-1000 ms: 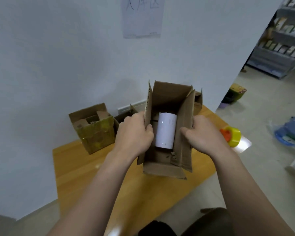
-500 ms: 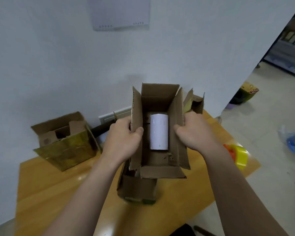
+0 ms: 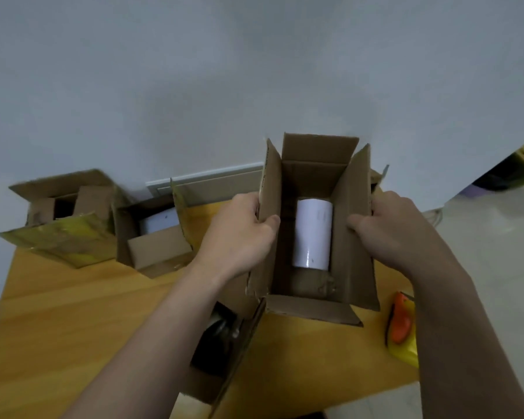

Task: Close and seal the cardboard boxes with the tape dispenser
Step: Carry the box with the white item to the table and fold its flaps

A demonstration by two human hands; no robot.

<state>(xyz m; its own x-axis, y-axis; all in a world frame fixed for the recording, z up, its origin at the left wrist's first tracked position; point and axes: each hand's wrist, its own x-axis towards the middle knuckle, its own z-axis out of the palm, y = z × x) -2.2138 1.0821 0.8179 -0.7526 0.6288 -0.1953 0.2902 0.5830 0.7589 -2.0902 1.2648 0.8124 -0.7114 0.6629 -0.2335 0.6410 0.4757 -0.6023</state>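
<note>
Over a wooden table (image 3: 73, 328), the left hand (image 3: 239, 234) grips the left flap of the open cardboard box (image 3: 312, 309), thumb inside. The right hand (image 3: 387, 231) clasps the right flap. The box runs near to far, and the tape dispenser (image 3: 401, 325) lies near-right, likeliest for the right hand.

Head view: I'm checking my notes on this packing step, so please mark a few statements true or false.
1. The left hand and the right hand each grip a side flap of the cardboard box. True.
2. A white roll lies inside that box. True.
3. The box is taped shut. False: its flaps stand open.
4. The right hand holds the tape dispenser. False: it lies on the table beside the right forearm.
</note>
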